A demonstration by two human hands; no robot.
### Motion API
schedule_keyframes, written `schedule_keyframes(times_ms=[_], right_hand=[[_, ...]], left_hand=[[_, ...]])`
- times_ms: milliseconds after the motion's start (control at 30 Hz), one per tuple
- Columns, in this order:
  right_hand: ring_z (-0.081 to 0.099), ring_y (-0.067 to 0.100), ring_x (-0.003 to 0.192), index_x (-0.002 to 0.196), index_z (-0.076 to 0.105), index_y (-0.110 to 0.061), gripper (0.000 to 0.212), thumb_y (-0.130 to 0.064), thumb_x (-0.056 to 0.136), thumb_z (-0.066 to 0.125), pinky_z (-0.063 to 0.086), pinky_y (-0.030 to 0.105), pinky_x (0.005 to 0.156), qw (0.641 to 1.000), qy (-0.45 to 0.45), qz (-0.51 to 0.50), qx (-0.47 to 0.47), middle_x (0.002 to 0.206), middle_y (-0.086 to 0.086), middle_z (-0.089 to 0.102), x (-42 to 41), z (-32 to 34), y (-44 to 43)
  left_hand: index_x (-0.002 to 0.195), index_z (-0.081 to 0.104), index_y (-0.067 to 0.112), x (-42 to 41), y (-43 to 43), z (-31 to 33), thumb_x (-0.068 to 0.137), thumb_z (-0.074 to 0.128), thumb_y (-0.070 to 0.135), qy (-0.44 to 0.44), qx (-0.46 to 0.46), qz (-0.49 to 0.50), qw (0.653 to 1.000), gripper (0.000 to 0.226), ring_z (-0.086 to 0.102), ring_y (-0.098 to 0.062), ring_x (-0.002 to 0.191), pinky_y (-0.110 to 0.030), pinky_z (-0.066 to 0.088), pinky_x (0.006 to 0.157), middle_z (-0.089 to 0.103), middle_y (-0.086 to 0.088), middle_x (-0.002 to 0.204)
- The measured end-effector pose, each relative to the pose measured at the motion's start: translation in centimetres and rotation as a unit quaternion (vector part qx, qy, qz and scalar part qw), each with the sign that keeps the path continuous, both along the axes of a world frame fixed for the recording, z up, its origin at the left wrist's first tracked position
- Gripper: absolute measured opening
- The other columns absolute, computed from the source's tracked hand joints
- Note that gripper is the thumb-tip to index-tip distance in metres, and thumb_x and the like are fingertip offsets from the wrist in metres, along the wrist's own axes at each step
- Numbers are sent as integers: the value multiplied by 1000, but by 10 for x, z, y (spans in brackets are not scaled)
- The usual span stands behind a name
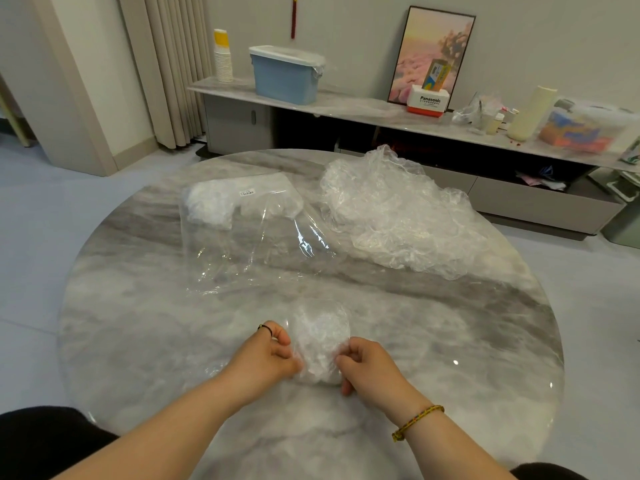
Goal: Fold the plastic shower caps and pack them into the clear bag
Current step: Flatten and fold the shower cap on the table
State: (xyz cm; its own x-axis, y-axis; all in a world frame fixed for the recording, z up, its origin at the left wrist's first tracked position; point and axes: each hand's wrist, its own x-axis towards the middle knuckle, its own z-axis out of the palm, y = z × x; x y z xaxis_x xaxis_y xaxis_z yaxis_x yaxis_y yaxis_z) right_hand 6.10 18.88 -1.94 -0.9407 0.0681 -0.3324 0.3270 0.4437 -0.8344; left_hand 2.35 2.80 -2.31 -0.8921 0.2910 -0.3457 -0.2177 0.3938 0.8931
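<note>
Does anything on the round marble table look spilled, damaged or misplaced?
Nothing stands out. The flat clear plastic bag holds folded white caps, the crumpled transparent shower-cap pile lies to its right, and the left hand and right hand pinch one cap.

The light was soft, even and rather dim, with a cool grey-green cast and no source in view. The glossy surface (138, 341) carried a small white glare spot toward its right side. Thin bright streaks lay on the bag (242, 251) at the surface's middle. Shadows were faint. Only the recess of the cabinet (519, 199) beyond the surface fell dark. The cap (320, 341) at the surface's near side looked smeared. Beyond the surface's left side, the curtain (166, 64) leaned from wide-angle bending.
</note>
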Motion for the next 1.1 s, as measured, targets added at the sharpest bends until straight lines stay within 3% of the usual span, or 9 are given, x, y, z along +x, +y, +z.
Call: schedule_keyframes(times_ms=[100, 200, 267, 367, 467, 600, 667, 833, 1100], right_hand=[[42, 1, 27, 66, 46, -15, 27, -5, 91, 47, 34, 10, 37, 999, -16, -30, -4, 28, -10, 43, -6, -3, -3], [41, 3, 24, 67, 48, -17, 25, -5, 89, 49, 34, 13, 36, 999, -24, -45, 1, 27, -9, 43, -10, -7, -5], [41, 3, 24, 70, 48, -18, 22, -6, 89, 50, 33, 14, 37, 998, -22, -50, 12, 30, -8, 46, -12, -9, -6], [44, 4, 33, 85, 48, -17, 11, -7, 89, 50, 34, 15, 39, 998, -20, -60, 19, 53, -5, 52, -11, -14, -6], [47, 6, 55, 115, 42, -16, 28, -10, 89, 51, 38, 16, 51, 995, 24, -49, 88, 70, -6, 49, -9, -18, -6], [58, 15, 96, 143, 18, -20, 71, -11, 84, 56, 42, 20, 67, 956, 83, -11, 283, 128, -2, 42, -4, -17, -15], [65, 17, 95, 135, 34, -17, 92, -17, 54, 77, 51, 23, 69, 905, 158, 16, 394, 131, 2, 52, -3, -25, -18], [66, 13, 100, 104, 70, -21, 56, -30, 63, 33, 40, 30, 92, 874, 137, 115, 453, 111, -6, 68, -6, -37, -12], [64, 11, 104, 108, 69, -17, 58, -28, 64, 32, 16, 25, 104, 873, 90, 145, 457, 114, -4, 67, -7, -36, -9]], left_hand=[[77, 40, 24, 2, 0, -1, 83, 65, 23, 141, -125, 28, 982, 26, 50, -13, 66, -24, 37, 63, 49, 10, 74], [81, 54, 24, 2, 3, -7, 80, 54, 33, 433, -214, -22, 875, 9, 47, -9, 80, -20, 32, 68, 57, 11, 83], [87, 65, 25, 1, 10, -18, 75, 43, 38, 486, -232, -103, 836, 27, 46, -9, 95, -24, 35, 81, 68, 4, 95], [127, 55, 16, 0, 23, -16, 74, 15, 51, 381, -328, -178, 846, 75, 17, -12, 137, -20, 22, 108, 40, 0, 143], [148, -5, 19, -3, 26, -27, 52, -19, 57, 317, -339, -214, 859, 104, -30, -3, 123, -15, -24, 98, -21, 13, 144], [147, -12, 21, -11, 28, -27, 47, -11, 60, 296, -349, -232, 858, 107, -29, 0, 126, -19, -24, 101, -20, 6, 153], [147, -12, 19, -16, 28, -27, 46, -7, 62, 293, -356, -244, 853, 109, -27, 1, 129, -22, -21, 104, -19, 4, 154], [146, -15, 19, -26, 29, -29, 45, -7, 66, 288, -365, -276, 841, 111, -24, 0, 134, -23, -20, 105, -19, 6, 154], [143, -20, 17, -28, 29, -32, 46, -15, 63, 296, -393, -298, 818, 108, -29, -1, 129, -26, -22, 105, -22, 4, 153]])
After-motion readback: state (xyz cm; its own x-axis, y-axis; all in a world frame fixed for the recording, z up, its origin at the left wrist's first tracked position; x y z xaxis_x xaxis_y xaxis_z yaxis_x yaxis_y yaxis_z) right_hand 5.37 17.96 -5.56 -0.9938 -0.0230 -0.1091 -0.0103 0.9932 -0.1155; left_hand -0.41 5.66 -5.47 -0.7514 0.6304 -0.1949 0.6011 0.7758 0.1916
